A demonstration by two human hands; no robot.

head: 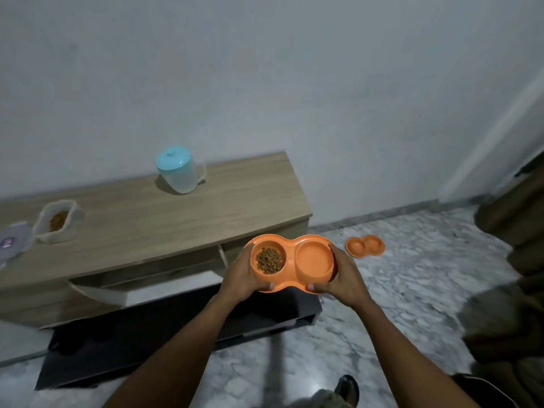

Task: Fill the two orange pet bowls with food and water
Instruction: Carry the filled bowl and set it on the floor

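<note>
I hold an orange double pet bowl (291, 245) in the air, level, in front of the wooden cabinet. Its left well holds brown kibble (269, 260); whether its right well (314, 257) holds water I cannot tell. My left hand (243, 276) grips its left end and my right hand (343, 278) grips its right end. A second orange double bowl (365, 245) lies on the marble floor near the wall, to the right of the cabinet. On the cabinet top stand a jug with a blue lid (179, 170) and an open bag of kibble (57, 220).
The low wooden cabinet (176, 219) runs along the wall at left, a drawer partly open below. A round lid (13, 240) lies at its left edge. A dark mat (164, 334) lies before it. Brown furniture (512, 260) crowds the right side.
</note>
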